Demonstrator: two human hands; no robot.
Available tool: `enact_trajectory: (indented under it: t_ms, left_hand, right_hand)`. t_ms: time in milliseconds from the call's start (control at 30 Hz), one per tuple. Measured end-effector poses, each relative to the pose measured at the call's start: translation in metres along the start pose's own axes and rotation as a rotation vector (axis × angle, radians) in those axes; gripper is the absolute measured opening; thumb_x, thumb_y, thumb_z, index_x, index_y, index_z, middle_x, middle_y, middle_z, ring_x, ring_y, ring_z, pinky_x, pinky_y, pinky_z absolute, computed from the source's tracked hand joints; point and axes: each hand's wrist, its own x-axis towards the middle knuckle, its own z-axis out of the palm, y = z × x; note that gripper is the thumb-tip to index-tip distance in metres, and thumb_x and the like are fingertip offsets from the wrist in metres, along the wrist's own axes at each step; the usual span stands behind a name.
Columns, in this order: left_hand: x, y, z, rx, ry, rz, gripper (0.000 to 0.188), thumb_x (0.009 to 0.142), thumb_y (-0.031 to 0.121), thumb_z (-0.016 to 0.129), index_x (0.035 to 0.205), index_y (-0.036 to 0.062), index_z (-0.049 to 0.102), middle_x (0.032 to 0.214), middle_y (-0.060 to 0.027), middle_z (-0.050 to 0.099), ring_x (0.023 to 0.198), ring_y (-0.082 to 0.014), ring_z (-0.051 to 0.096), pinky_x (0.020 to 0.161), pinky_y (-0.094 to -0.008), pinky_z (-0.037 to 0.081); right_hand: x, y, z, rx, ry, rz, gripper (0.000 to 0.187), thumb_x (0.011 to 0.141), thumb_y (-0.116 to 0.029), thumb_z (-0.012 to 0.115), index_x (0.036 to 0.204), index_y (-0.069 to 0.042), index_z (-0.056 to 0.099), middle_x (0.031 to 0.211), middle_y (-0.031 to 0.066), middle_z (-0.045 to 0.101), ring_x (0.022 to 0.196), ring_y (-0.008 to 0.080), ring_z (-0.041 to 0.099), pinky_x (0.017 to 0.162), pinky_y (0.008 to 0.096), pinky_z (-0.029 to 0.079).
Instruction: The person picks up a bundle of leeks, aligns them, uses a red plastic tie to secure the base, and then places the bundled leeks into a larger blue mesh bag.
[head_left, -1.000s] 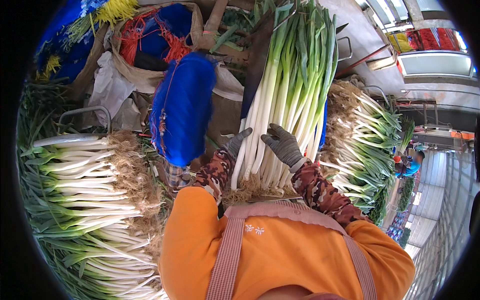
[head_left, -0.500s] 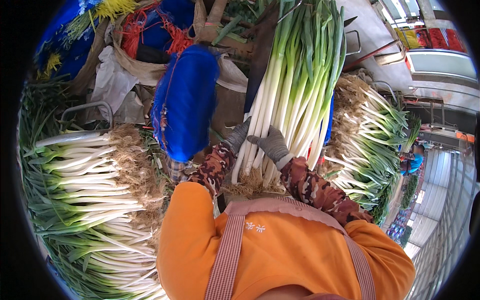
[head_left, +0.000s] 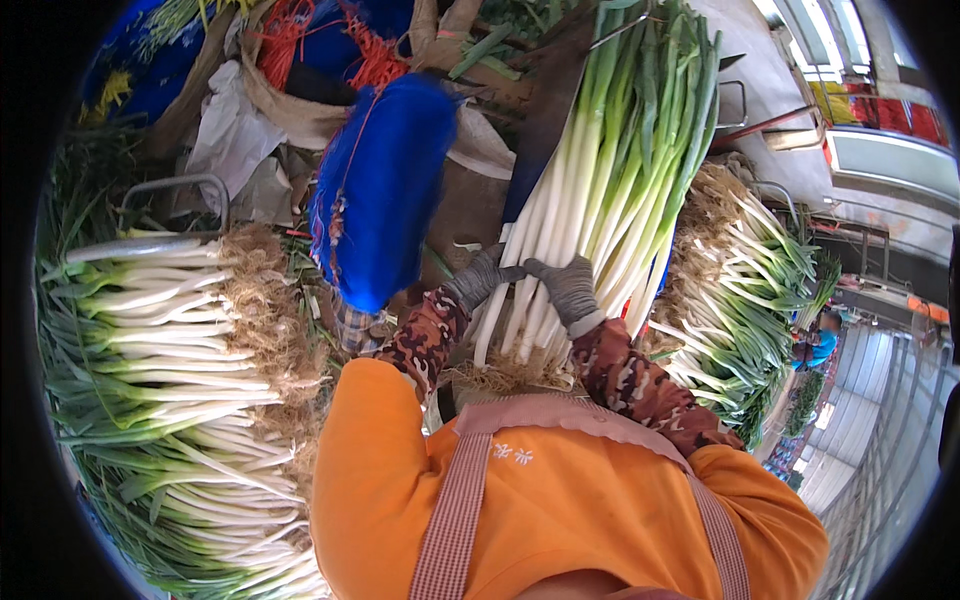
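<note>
A thick bundle of leeks (head_left: 600, 215) stretches away in front of me, white stalks and roots towards me, green leaves at the far end. My left hand (head_left: 478, 278), in a grey glove, grips the left side of the bundle near the root end. Over the front of the white stalks lies my right hand (head_left: 568, 290), gloved the same way, gripping from the right. The two hands nearly meet at their thumbs, and some fingers are hidden among the stalks. Brown roots (head_left: 515, 372) hang below my hands, close to my apron (head_left: 570, 412).
Leeks lie stacked at left (head_left: 190, 350) and at right (head_left: 740, 290), roots inward. A blue net bundle (head_left: 385, 190) stands left of my hands. Beyond it are a sack (head_left: 300, 118) with red strings and a dark sheet (head_left: 545, 125). Metal bars (head_left: 175, 185) flank both stacks. Another person (head_left: 822, 342) is far right.
The view has shifted slightly, so the bundle appears farther right. My right hand has moved a little, its thumb now near the left hand's. Both hands stay on the leeks.
</note>
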Motion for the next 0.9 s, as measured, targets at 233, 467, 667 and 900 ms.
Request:
enact_trajectory:
  t_ms: [233, 467, 667, 900]
  left_hand:
    - [-0.034, 0.0, 0.007, -0.38, -0.064, -0.337, 0.055, 0.085, 0.019, 0.076, 0.131, 0.0065, 0.049, 0.105, -0.0085, 0.063, 0.094, -0.0216, 0.064, 0.083, -0.0366, 0.056]
    - [-0.038, -0.002, 0.006, -0.186, 0.101, -0.285, 0.061, 0.083, 0.023, 0.077, 0.134, 0.0058, 0.048, 0.107, -0.0072, 0.063, 0.095, -0.0201, 0.062, 0.082, -0.0326, 0.055]
    - [-0.031, -0.03, -0.007, -0.39, 0.044, -0.337, 0.059, 0.088, 0.048, 0.069, 0.123, 0.0008, 0.06, 0.107, -0.0137, 0.066, 0.101, -0.0178, 0.06, 0.086, -0.0315, 0.051]
    - [0.023, -0.095, 0.002, -0.34, 0.388, -0.234, 0.074, 0.096, 0.061, 0.044, 0.132, -0.0026, 0.052, 0.12, -0.0169, 0.062, 0.108, -0.0244, 0.058, 0.094, -0.0325, 0.047]
  right_hand:
    - [-0.006, 0.002, -0.01, 0.041, -0.058, -0.005, 0.043, 0.076, -0.019, 0.083, 0.105, 0.006, 0.065, 0.089, 0.0129, 0.07, 0.076, 0.0187, 0.066, 0.07, 0.0325, 0.055]
    - [-0.004, -0.009, -0.012, -0.126, -0.06, -0.04, 0.043, 0.074, -0.022, 0.084, 0.098, 0.008, 0.064, 0.08, 0.0124, 0.068, 0.069, 0.0188, 0.063, 0.065, 0.0334, 0.054]
    - [-0.009, -0.012, -0.02, -0.06, -0.115, 0.064, 0.042, 0.075, -0.023, 0.084, 0.098, 0.007, 0.066, 0.082, 0.0122, 0.069, 0.07, 0.0166, 0.064, 0.065, 0.0327, 0.054]
    - [-0.008, -0.003, 0.0, -0.072, -0.124, 0.135, 0.048, 0.072, -0.023, 0.086, 0.101, 0.01, 0.066, 0.086, 0.0161, 0.07, 0.078, 0.023, 0.067, 0.073, 0.0343, 0.054]
